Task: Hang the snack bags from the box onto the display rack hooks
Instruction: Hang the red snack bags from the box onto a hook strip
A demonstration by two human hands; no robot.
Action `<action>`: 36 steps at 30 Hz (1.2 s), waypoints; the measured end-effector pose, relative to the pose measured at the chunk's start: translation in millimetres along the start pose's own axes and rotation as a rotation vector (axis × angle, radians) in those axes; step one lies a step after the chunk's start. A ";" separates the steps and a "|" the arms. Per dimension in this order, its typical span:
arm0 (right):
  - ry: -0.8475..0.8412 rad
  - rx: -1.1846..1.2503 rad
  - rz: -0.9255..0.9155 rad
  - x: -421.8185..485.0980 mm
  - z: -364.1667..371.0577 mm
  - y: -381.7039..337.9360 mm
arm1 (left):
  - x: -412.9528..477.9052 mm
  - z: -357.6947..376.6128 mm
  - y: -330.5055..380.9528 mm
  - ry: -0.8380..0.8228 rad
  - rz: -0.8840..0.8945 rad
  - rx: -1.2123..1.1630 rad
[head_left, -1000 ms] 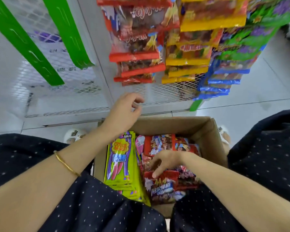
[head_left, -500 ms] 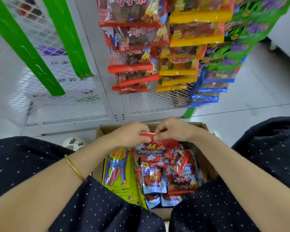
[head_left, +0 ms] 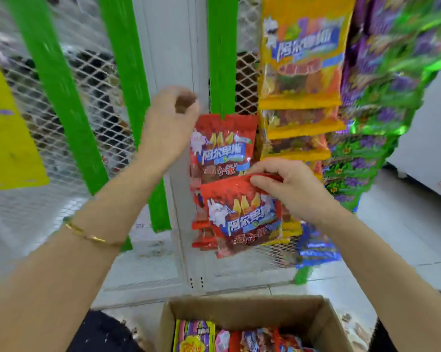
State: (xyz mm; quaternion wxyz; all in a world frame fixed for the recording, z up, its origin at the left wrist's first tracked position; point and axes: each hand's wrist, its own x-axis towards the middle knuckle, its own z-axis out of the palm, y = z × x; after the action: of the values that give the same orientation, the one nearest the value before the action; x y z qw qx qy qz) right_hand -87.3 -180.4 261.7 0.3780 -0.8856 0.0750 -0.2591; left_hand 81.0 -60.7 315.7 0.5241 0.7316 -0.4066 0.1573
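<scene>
My right hand point(head_left: 288, 189) pinches the top edge of a red snack bag point(head_left: 244, 219) and holds it up in front of the rack. Behind and just above it, another red bag point(head_left: 222, 146) of the same kind hangs on a green display strip point(head_left: 220, 54). More red bags show below that one on the strip. My left hand point(head_left: 171, 123) is raised beside the hanging bag's top left corner, its fingers curled with nothing in them. The cardboard box point(head_left: 242, 307) sits on the floor at the bottom, with yellow-green and red bags inside.
Two bare green strips point(head_left: 54, 92) hang on the white mesh panel to the left. Yellow bags point(head_left: 300, 62) and purple-green bags point(head_left: 382, 102) hang in columns on the right. A yellow panel point(head_left: 6, 138) stands at the far left; tiled floor lies to the right.
Both hands rose from the box to the rack. The right hand carried a red bag up; the left hand let go of it. The view tilted upward.
</scene>
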 end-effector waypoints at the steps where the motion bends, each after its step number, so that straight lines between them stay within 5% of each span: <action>1: 0.050 -0.033 -0.056 11.9 -6.5 -9.5 | 19.2 -0.2 5.5 0.030 0.016 0.004; 17: 0.417 -0.365 -0.125 128.3 -17.7 -65.3 | 82.0 10.6 40.9 -0.118 -0.095 0.002; 36: 0.410 -0.441 -0.076 111.9 -0.6 -44.6 | 60.2 5.1 19.1 -0.224 -0.144 -0.163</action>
State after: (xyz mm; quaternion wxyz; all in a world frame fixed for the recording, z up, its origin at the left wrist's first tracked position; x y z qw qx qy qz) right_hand 5.2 -186.3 338.6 0.1434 -0.8777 0.1709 -0.4241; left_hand 102.8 -93.5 365.3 0.5430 0.7268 -0.4205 0.0034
